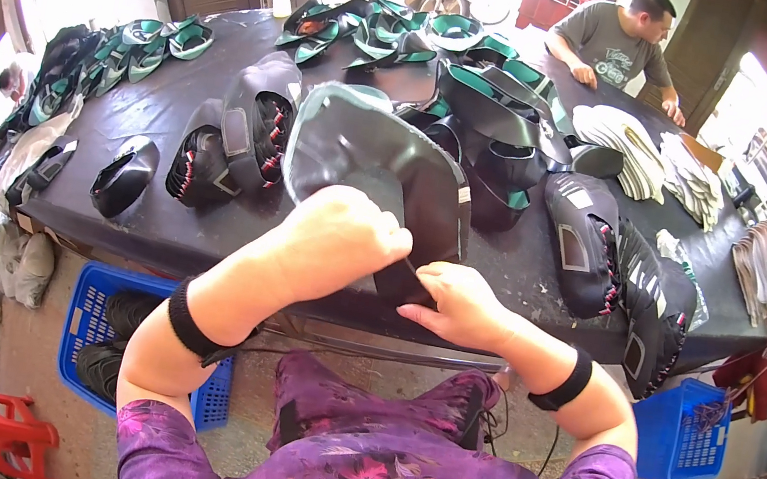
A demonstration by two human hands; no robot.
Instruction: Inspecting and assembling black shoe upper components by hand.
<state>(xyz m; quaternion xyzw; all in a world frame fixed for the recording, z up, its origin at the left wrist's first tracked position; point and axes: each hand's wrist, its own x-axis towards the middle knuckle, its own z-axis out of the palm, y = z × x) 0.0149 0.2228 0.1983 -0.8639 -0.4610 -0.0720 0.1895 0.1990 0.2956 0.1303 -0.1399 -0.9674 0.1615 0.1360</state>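
Above the near edge of the table I hold a large curved black leather-like piece (431, 195) with a pale grey-green border. My left hand (338, 240) is a fist on its near side, the fingertips curled out of sight around the material. My right hand (462, 305) pinches the lower edge of the same piece between thumb and fingers, close to the left. Just left of it lie black padded pieces (205, 167) with red and white lacing. To the right lie similar laced pieces (585, 248).
A long black-covered table (316, 279) carries green-lined black pieces (397, 37) at the back and cream cloth stacks (623, 143) at right. A blue basket (220, 400) and a red stool (16, 437) stand below left. A person (620, 41) leans at the far right.
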